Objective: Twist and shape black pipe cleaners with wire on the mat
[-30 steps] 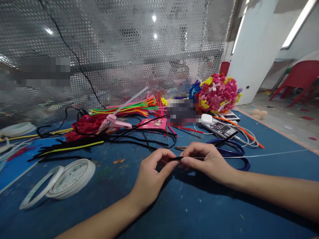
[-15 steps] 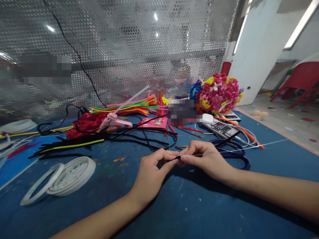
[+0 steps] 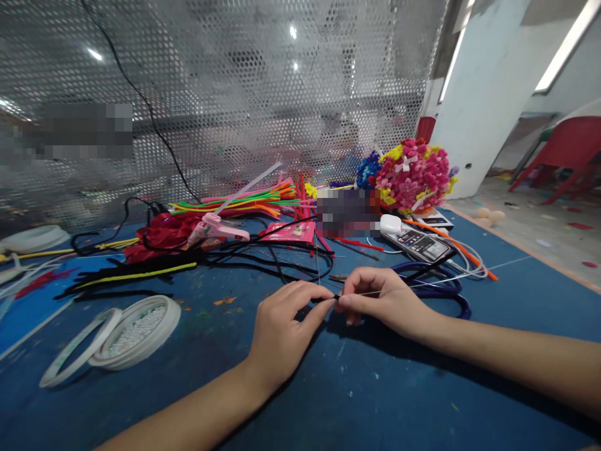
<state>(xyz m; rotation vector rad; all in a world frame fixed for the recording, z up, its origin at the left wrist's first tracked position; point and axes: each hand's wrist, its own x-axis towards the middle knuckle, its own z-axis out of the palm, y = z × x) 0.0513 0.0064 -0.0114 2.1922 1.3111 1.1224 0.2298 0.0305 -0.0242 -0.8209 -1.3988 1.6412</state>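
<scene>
My left hand point(image 3: 282, 326) and my right hand point(image 3: 385, 297) meet fingertip to fingertip just above the blue table point(image 3: 328, 388). Between them both pinch a short black piece point(image 3: 328, 298), which looks like a pipe cleaner. A thin white wire point(image 3: 451, 276) runs from my right fingers out to the right across the table. A dark blue pipe cleaner loop point(image 3: 446, 288) lies just behind my right hand.
Rolls of white tape point(image 3: 122, 332) lie at the left. Behind are black cables, a pink glue gun point(image 3: 213, 228), coloured pipe cleaners point(image 3: 248, 202), a phone point(image 3: 417, 244) and a pink and yellow flower ball point(image 3: 413, 175). A perforated metal screen closes the back.
The white wire's visible length to the right has shortened and its far end has risen. Both hands stay pinched together, shifting only slightly.
</scene>
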